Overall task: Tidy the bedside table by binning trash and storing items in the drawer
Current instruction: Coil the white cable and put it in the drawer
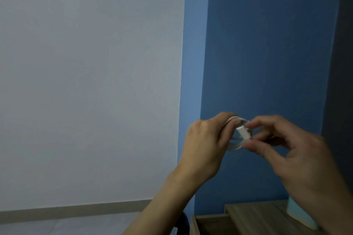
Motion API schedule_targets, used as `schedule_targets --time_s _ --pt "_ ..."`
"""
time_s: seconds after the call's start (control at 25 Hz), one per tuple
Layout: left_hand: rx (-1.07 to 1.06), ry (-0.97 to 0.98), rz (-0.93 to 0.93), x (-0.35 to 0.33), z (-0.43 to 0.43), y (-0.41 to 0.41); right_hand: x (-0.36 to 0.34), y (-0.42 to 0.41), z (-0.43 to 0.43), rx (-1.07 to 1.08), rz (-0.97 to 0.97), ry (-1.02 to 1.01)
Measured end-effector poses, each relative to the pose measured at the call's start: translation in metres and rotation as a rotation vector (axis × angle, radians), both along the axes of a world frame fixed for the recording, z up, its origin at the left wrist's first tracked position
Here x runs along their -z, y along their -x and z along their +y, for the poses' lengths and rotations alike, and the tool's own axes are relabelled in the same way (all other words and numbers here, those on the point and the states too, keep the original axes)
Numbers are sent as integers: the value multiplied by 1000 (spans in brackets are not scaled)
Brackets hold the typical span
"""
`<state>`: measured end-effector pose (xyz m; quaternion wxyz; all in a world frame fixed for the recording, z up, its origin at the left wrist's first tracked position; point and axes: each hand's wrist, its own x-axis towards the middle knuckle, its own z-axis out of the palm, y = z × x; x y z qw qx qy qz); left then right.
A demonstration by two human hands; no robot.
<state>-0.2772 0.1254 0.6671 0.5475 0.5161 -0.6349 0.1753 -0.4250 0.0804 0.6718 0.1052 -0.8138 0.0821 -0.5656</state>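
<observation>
Head view, cable: thin white charging cable wound into a small coil (236,145), held in the air before the blue wall, above the wooden bedside tabletop (257,213).
Left grip: the left hand (204,147) is curled round the coil's left side.
Right grip: the right hand (298,156) pinches the stubby white plug (242,132).
Handling: probably light, limp and springy; the loops would likely unwind if let go, so hold across the bundled strands, not by the plug.
Below: what looks like the open wooden drawer (210,224).

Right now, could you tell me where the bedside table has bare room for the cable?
For the cable, bare wood shows on the bedside table between its left edge and the pale blue object. The right side is crowded: that object stands there and the right arm hides the rest. The drawer looks open, its inside dark.
</observation>
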Motion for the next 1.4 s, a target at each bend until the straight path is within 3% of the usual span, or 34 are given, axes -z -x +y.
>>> schedule_targets --time_s 0.24,0.56,0.64,0.76,0.96,1.04,1.12,1.2,1.4 --pt "289 -65 234 -4 6 -1 2 -5 4 367 13 345" --pt "55 -106 -67 -2 8 5 -6 -4 7 471 72 408" --pt "47 -78 -71 -1 7 5 -6 -6 7 473 126 378" --pt "166 -40 74 -1 8 2 -1 -8 10 489 277 280" --pt "178 -43 104 1 7 4 -3 -2 9 257 550 120" --pt "207 -48 155 0 6 5 0 -3 12 140 394 48" --pt "225 -61 203 -1 5 4 7 -4 15 -23 135 -154" --pt "205 -70 241 -1 4 1 20 -4 12 -111 -5 -310" --pt "181 -52 289 7 2 -7 40 6 8 138 16 -33"
